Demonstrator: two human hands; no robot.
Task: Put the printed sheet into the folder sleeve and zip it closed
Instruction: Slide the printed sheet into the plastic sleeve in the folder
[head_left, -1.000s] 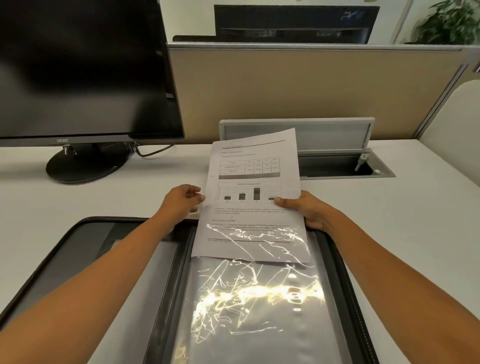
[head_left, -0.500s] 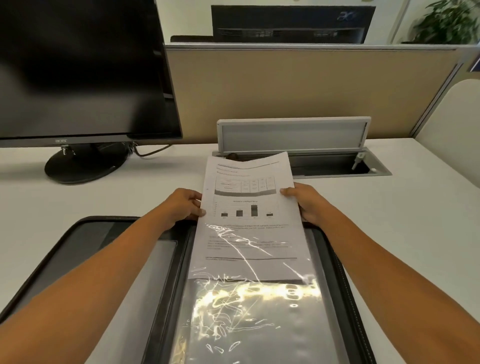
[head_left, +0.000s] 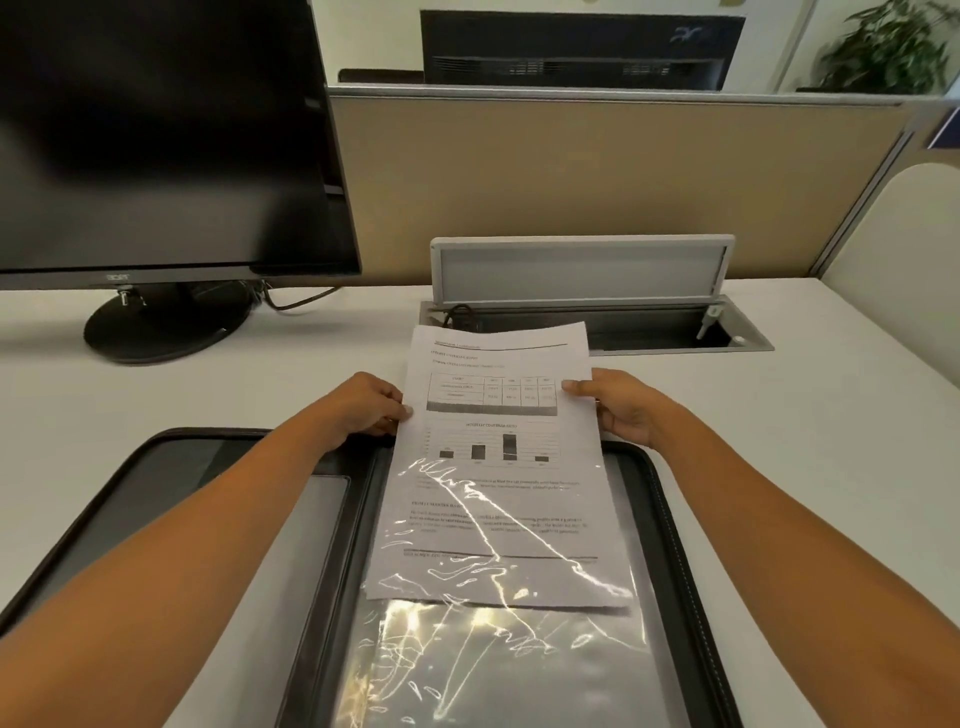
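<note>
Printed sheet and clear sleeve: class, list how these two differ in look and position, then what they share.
The printed sheet is opaque white with text and a chart; the clear sleeve is see-through and glossy. The printed sheet overhangs the folder at the far edge; the clear sleeve lies inside it. Both lie on its right half.

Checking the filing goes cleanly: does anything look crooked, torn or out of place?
Nothing stands out. The printed sheet lies uncreased and roughly square, its lower half inside the clear sleeve, left hand and right hand pinching its side edges.
</note>
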